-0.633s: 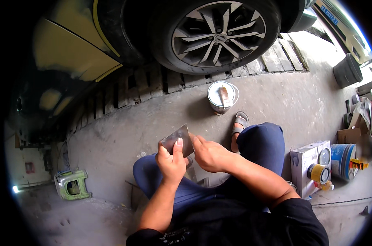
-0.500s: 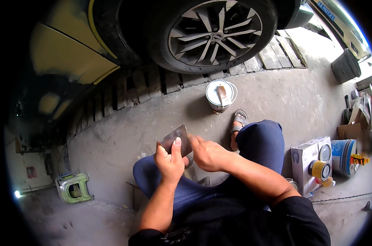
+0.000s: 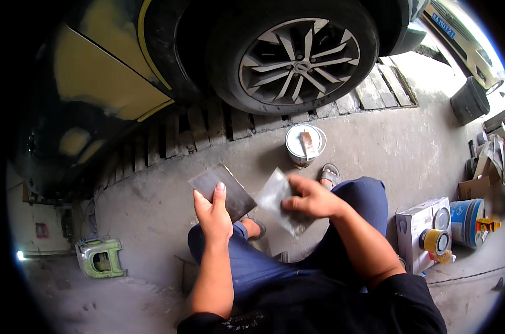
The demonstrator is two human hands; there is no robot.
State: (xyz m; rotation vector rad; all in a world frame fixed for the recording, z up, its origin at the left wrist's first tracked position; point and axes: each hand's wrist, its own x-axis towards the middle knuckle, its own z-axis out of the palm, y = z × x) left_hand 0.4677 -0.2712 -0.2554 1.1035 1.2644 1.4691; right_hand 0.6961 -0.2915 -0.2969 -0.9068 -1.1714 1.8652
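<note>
My left hand (image 3: 213,217) is closed on a thin dark grey plate (image 3: 234,195), flat and rectangular like a putty spreader, with my thumb lying across its face. Just to the right, my right hand (image 3: 314,196) grips a pale, shiny grey rectangular sheet (image 3: 273,196). Motion blurs this sheet, and I cannot make out its material. The two flat pieces come close together at their near edges, above my knees. Beyond them on the floor is a lidded tin (image 3: 298,137) with a wire handle, and a brown-stained flat strip (image 3: 308,146) rests on its lid.
A car wheel (image 3: 300,67) and a car body panel with tan patches (image 3: 105,72) are ahead. Wooden slats (image 3: 197,128) run below them. At left is a green stool (image 3: 101,258); at right are a box (image 3: 422,214), a blue bucket (image 3: 465,220) and a black bin (image 3: 469,101).
My hands, close together at a plate before, have moved apart. The pale sheet now shows in my right hand, and the dark plate in my left is seen more fully.
</note>
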